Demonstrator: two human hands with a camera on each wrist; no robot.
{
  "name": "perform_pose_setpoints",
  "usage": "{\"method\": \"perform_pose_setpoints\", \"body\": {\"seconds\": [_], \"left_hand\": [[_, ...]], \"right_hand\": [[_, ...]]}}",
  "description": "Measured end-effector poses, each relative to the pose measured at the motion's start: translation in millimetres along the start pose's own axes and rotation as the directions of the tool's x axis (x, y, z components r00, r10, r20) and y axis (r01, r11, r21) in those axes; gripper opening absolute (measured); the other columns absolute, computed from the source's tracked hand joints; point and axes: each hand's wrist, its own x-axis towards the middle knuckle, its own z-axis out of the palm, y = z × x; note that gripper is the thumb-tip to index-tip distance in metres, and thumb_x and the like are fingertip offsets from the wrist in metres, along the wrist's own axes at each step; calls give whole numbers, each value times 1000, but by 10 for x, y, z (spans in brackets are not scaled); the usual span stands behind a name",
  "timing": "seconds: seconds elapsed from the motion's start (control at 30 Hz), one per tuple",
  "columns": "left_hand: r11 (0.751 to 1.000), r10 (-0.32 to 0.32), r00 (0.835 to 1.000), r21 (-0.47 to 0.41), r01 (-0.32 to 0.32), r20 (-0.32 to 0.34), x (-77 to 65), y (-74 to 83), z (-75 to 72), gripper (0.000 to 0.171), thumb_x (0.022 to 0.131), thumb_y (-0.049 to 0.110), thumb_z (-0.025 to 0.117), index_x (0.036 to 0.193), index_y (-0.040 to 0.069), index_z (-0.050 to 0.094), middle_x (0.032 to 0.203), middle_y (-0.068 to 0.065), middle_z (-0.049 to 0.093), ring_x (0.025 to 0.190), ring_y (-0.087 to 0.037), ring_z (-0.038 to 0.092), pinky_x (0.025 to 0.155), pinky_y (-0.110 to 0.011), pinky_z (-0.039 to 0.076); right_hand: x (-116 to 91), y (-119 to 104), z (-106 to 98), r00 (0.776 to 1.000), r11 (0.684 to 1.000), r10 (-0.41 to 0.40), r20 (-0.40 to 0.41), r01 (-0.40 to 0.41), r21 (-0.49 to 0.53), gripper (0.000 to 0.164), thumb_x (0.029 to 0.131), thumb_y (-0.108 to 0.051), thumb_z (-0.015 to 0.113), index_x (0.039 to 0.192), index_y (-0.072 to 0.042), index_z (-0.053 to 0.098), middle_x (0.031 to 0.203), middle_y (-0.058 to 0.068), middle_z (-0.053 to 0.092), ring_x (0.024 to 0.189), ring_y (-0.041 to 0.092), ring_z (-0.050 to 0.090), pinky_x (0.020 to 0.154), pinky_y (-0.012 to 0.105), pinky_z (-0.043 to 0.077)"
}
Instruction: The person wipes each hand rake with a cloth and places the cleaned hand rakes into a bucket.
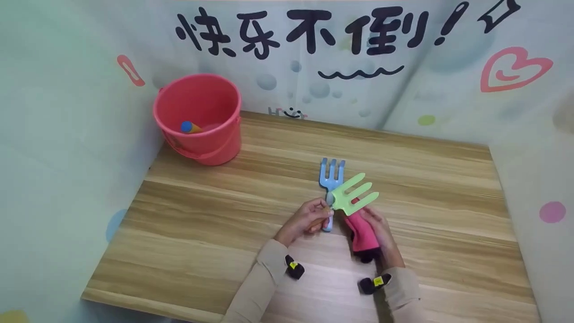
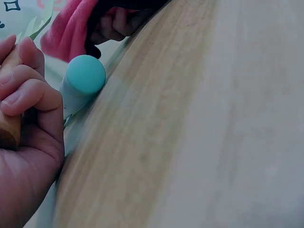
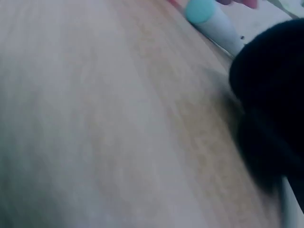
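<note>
My left hand (image 1: 310, 216) grips the brown wooden handle (image 2: 10, 107) of a garden hand fork (image 1: 347, 197) with light green tines, which point up and to the right. Just right of it, my right hand (image 1: 379, 226) holds a pink and black cloth item (image 1: 362, 231), its folded top partly behind the green tines. Underneath lies a blue hand fork (image 1: 332, 179) on the table, its tines pointing away from me. The green fork and my left fingers cover part of it. Its teal handle end (image 2: 86, 75) shows in the left wrist view, and black fabric (image 3: 270, 90) fills the right wrist view's side.
A pink bucket (image 1: 224, 146) stands at the back left of the wooden table (image 1: 193, 233), with a blue-tipped handle (image 1: 190, 127) inside. A printed cloth backdrop (image 1: 314, 89) closes off the back and sides.
</note>
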Motion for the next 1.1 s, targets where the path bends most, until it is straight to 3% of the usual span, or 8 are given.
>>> {"method": "perform_pose_setpoints", "body": {"seconds": [0.1,0.23,0.6,0.73,0.8,0.87,0.97,1.1], "left_hand": [[1000,10,1000,12,-10,2,11,9,6,10,90,13,58,88,12,48,61,1,56,38,-5,34,35,-21,25],[1000,-6,1000,18,6,1,22,-10,8,11,91,16,59,87,12,50,62,1,57,39,-4,35,35,-20,28],[993,-111,994,31,111,-22,12,-16,17,18,89,27,61,86,12,52,65,0,59,38,-3,36,34,-19,31],[988,-143,989,50,145,-40,8,-6,19,18,88,28,62,85,11,54,65,-1,59,37,-3,36,33,-19,29],[988,-144,989,48,145,-34,7,-6,27,18,88,27,62,85,11,54,65,-1,58,38,-3,35,34,-19,26],[989,-137,990,46,138,-22,3,-10,34,17,88,26,62,85,11,54,65,-2,58,38,-3,34,34,-19,24],[990,-135,991,37,136,-16,-3,-16,29,17,88,24,62,85,10,54,64,-2,57,37,-3,33,33,-20,22],[990,-138,990,39,138,-19,-3,-16,24,17,88,24,62,86,9,54,64,-2,57,37,-4,32,33,-21,20]], "right_hand": [[39,20,29,994,996,-63,85,69,-61,40,92,-6,52,129,8,48,105,-13,65,101,-1,57,89,15,44],[45,35,35,988,996,-57,146,67,-63,37,91,-5,53,127,6,51,104,-13,65,100,-1,56,86,14,44],[44,61,-40,989,994,-28,143,13,109,45,95,-2,44,135,11,31,107,-18,64,104,-5,55,90,12,43],[15,54,-63,992,978,12,128,-38,205,45,97,-7,43,140,2,30,107,-16,65,103,-2,57,90,14,44],[-6,50,-83,993,964,34,115,-63,258,42,98,-10,42,140,-14,39,106,-15,66,102,-1,58,90,14,44],[-20,39,-101,992,956,80,97,-104,276,43,98,-13,42,141,-19,39,107,-17,66,105,-2,56,92,14,42],[-25,19,-130,986,954,138,94,-158,254,46,99,-18,41,144,-21,33,133,-11,53,125,3,43,100,16,36],[-54,-30,-141,975,936,203,85,-219,276,56,99,-22,40,149,-15,15,156,0,14,142,11,14,112,20,22]]}}
